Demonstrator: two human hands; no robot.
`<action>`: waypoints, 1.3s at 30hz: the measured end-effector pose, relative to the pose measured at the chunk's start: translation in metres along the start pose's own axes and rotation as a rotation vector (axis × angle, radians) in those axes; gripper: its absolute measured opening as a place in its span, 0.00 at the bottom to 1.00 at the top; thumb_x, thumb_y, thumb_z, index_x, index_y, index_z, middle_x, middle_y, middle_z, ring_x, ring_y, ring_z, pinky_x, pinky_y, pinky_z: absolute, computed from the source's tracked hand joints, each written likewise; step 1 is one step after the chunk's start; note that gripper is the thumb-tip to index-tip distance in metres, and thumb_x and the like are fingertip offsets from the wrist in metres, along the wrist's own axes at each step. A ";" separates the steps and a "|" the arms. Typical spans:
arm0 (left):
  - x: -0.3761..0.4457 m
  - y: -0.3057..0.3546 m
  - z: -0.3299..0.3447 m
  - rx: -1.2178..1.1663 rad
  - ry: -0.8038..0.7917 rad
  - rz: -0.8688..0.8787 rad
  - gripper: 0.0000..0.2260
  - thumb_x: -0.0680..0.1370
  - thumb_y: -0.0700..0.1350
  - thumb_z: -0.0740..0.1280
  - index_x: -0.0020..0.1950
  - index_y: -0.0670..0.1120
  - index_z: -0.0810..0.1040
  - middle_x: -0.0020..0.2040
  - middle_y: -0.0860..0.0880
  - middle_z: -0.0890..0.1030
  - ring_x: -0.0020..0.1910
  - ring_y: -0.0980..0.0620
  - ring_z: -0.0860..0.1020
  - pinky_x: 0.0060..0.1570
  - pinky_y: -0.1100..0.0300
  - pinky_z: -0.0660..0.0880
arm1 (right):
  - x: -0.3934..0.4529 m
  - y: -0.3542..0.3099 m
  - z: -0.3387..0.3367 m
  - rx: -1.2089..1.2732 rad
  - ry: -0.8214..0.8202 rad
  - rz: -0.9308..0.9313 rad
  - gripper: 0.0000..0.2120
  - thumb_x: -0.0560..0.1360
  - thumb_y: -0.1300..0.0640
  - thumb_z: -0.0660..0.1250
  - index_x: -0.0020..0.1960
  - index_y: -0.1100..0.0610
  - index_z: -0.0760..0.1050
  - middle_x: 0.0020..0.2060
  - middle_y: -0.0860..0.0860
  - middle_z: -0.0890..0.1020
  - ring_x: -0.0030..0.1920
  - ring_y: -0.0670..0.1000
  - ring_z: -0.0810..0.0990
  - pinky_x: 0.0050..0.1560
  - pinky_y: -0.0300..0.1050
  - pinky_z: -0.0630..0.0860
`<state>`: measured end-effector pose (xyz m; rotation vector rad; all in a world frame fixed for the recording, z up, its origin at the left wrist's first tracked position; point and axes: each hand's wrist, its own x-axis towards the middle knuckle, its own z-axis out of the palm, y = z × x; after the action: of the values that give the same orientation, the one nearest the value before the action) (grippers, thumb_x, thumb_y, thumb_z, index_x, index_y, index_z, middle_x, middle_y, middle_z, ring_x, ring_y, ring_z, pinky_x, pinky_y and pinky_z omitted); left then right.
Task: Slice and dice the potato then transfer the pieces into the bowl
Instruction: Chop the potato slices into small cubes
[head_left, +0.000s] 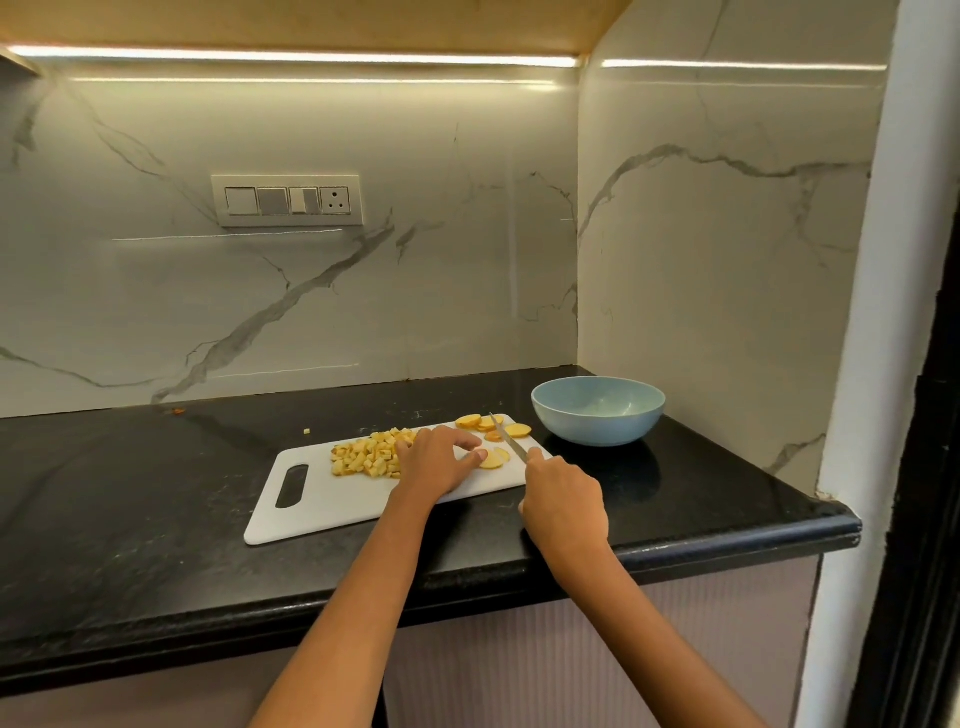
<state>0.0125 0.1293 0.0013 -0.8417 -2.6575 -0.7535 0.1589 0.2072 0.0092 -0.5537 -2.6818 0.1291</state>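
Note:
A white cutting board (332, 499) lies on the black counter. A pile of diced potato (369, 454) sits on its middle. Several round potato slices (485, 423) lie at its far right corner. My left hand (439, 460) rests on the board, its fingertips on a potato slice (493, 460). My right hand (563, 501) grips a knife (506, 436), whose blade points away over the slices. A light blue bowl (597, 410) stands empty just right of the board.
The black counter (130, 493) ends at a marble wall behind and another on the right, close to the bowl. A stray potato bit (307, 431) lies behind the board. A switch panel (287, 201) is on the back wall.

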 end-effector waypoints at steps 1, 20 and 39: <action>0.000 -0.001 -0.001 -0.011 0.023 -0.005 0.11 0.77 0.54 0.64 0.55 0.54 0.80 0.60 0.55 0.79 0.64 0.52 0.70 0.63 0.49 0.58 | 0.000 0.000 0.000 0.005 0.002 -0.002 0.16 0.80 0.57 0.60 0.66 0.58 0.66 0.51 0.54 0.79 0.47 0.49 0.80 0.41 0.39 0.72; 0.001 0.003 -0.002 0.004 0.013 -0.055 0.08 0.75 0.54 0.68 0.51 0.55 0.82 0.55 0.55 0.81 0.60 0.53 0.72 0.62 0.51 0.59 | 0.002 -0.005 -0.002 -0.067 -0.055 -0.111 0.14 0.80 0.57 0.59 0.65 0.57 0.69 0.56 0.54 0.77 0.52 0.51 0.79 0.47 0.41 0.71; -0.006 0.008 -0.005 0.016 0.026 -0.018 0.07 0.75 0.53 0.68 0.48 0.54 0.83 0.55 0.55 0.81 0.62 0.52 0.72 0.65 0.48 0.57 | 0.001 -0.012 -0.006 -0.076 -0.098 -0.136 0.13 0.81 0.60 0.58 0.64 0.58 0.70 0.58 0.55 0.76 0.55 0.52 0.78 0.51 0.42 0.72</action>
<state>0.0226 0.1293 0.0060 -0.8003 -2.6481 -0.7419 0.1563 0.1967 0.0165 -0.3951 -2.8200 0.0162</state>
